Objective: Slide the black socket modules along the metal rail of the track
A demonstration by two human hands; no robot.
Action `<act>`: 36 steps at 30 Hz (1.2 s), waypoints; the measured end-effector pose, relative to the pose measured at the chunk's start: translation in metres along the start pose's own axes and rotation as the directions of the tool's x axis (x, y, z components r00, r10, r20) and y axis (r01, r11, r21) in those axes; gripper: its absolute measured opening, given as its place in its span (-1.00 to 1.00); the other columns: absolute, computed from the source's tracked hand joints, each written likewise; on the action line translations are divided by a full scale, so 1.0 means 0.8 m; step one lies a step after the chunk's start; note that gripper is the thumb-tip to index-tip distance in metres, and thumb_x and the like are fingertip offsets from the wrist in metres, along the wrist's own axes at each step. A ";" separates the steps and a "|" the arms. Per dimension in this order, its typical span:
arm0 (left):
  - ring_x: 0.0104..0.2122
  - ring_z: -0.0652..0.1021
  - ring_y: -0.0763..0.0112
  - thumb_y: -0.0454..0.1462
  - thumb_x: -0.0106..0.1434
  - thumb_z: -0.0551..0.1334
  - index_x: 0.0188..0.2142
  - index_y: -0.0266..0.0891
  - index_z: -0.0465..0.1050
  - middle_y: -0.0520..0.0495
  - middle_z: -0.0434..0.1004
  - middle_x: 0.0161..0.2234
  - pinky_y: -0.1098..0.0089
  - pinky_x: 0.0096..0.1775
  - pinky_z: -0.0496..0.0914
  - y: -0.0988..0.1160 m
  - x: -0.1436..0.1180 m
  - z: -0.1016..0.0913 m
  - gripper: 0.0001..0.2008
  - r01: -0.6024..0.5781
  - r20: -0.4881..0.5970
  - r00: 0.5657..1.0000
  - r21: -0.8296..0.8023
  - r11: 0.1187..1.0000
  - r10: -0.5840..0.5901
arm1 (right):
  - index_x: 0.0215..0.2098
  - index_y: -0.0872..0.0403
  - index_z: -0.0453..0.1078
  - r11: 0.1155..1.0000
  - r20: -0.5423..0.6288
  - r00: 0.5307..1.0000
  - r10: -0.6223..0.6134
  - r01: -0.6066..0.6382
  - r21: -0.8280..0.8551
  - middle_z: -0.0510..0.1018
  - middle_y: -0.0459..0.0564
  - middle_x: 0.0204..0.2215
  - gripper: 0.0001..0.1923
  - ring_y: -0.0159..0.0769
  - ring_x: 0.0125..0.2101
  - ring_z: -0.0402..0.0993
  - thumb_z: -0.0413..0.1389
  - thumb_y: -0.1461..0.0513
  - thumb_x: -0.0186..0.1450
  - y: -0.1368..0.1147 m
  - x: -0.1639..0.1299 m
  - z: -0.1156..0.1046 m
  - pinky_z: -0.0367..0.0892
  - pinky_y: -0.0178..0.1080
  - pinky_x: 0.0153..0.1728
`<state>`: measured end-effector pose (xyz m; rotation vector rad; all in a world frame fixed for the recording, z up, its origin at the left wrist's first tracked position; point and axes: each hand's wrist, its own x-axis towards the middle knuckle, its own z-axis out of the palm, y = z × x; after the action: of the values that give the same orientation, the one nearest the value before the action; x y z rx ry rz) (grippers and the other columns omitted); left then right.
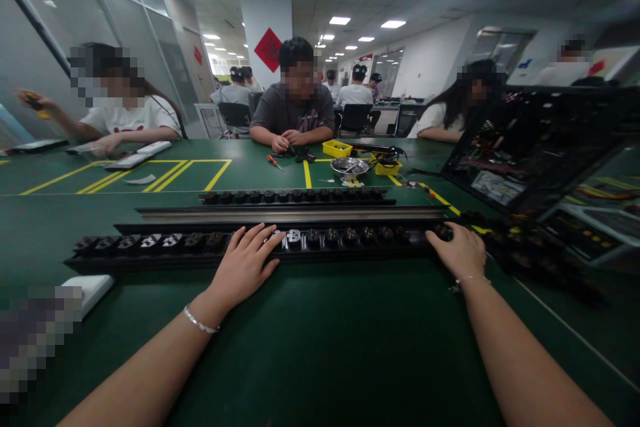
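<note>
A long black socket strip (150, 243) lies across the green table (320, 347) in front of me, with a row of outlets along its top. My left hand (247, 263) rests flat on its middle, fingers spread over the outlets. Near the strip's right end my right hand (457, 250) curls over the strip, thumb toward me; whether it grips is unclear. Just behind lie a metal rail (290, 213) and a second black socket strip (295, 197), untouched.
A white box (87, 290) sits at my near left. Farther off are a metal bowl (350, 167), yellow bins (336, 147) and a red screwdriver (273, 161). A black open chassis (530, 147) stands tilted at right. Three people sit across the table.
</note>
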<state>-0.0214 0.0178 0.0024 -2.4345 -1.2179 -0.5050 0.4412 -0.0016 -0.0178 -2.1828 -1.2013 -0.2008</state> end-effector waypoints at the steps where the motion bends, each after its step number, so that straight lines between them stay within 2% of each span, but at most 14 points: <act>1: 0.19 0.24 0.14 -0.16 0.30 0.08 0.19 -0.04 0.17 -0.05 0.28 0.18 0.02 0.18 0.03 0.000 0.000 0.000 -0.54 0.000 -0.001 1.000 0.001 1.000 0.000 | 0.02 0.16 0.32 1.000 0.002 1.000 0.020 -0.020 -0.007 0.37 0.26 0.01 -0.31 0.11 0.09 0.16 0.01 -0.12 0.08 0.002 0.002 -0.001 0.04 0.10 0.08; 8: 0.18 0.25 0.14 -0.17 0.29 0.09 0.19 -0.03 0.18 -0.05 0.30 0.17 0.03 0.17 0.05 -0.001 -0.001 0.001 -0.53 -0.003 -0.014 1.000 -0.008 1.000 0.003 | -0.02 0.16 0.36 0.997 0.019 0.997 0.076 -0.077 0.022 0.40 0.23 -0.01 -0.36 0.03 0.05 0.24 0.02 -0.08 0.08 0.001 0.004 -0.006 0.07 0.01 0.08; 14: 0.18 0.26 0.12 -0.17 0.29 0.09 0.19 -0.06 0.18 -0.07 0.30 0.17 0.02 0.16 0.06 0.000 0.000 0.000 -0.53 -0.007 -0.013 1.000 -0.006 1.000 0.007 | -0.05 0.14 0.37 0.993 0.008 0.996 0.094 -0.094 0.074 0.42 0.21 -0.03 -0.42 0.01 0.03 0.27 0.04 -0.04 0.08 -0.002 0.003 -0.009 0.08 0.00 0.07; 21: 0.16 0.28 0.09 -0.13 0.27 0.09 0.19 -0.05 0.20 -0.08 0.33 0.15 0.00 0.16 0.06 -0.001 -0.001 0.002 -0.52 -0.004 -0.026 1.000 -0.028 1.000 0.003 | -0.04 0.14 0.36 0.993 0.002 0.995 0.101 -0.101 0.061 0.43 0.20 -0.02 -0.43 0.01 0.02 0.29 0.05 -0.02 0.08 0.000 0.000 -0.014 0.10 0.01 0.07; 30: 0.15 0.30 0.04 -0.10 0.25 0.12 0.09 -0.10 0.32 -0.14 0.35 0.13 -0.09 0.17 0.01 -0.002 -0.004 0.000 -0.58 0.012 -0.091 0.996 -0.026 1.000 -0.014 | -0.10 0.11 0.38 0.991 -0.038 0.993 0.116 -0.112 0.078 0.44 0.15 -0.04 -0.50 -0.01 0.01 0.30 0.04 0.00 0.09 -0.005 -0.018 -0.018 0.11 0.02 0.06; 33: 0.18 0.26 0.07 -0.12 0.27 0.11 0.09 -0.13 0.33 -0.14 0.32 0.15 -0.06 0.19 -0.01 0.008 0.000 -0.009 -0.59 -0.021 -0.137 0.990 -0.022 1.000 0.018 | -0.09 0.10 0.38 0.990 -0.025 0.995 0.100 -0.097 0.106 0.44 0.16 -0.05 -0.49 -0.02 0.00 0.31 0.05 -0.01 0.08 -0.002 -0.020 -0.023 0.14 -0.01 0.05; 36: 0.21 0.22 0.13 -0.14 0.30 0.09 0.10 -0.14 0.32 -0.10 0.30 0.17 0.01 0.21 0.02 0.036 0.012 -0.020 -0.61 -0.089 -0.132 0.988 -0.040 0.995 0.083 | -0.08 0.09 0.38 0.984 -0.007 0.995 0.103 -0.101 0.147 0.43 0.16 -0.04 -0.47 -0.03 -0.02 0.32 0.07 -0.01 0.06 0.002 -0.019 -0.026 0.18 -0.04 0.02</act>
<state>0.0052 0.0005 0.0161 -2.4375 -1.0546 -0.6618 0.4370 -0.0253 -0.0082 -2.1038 -1.0591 -0.0825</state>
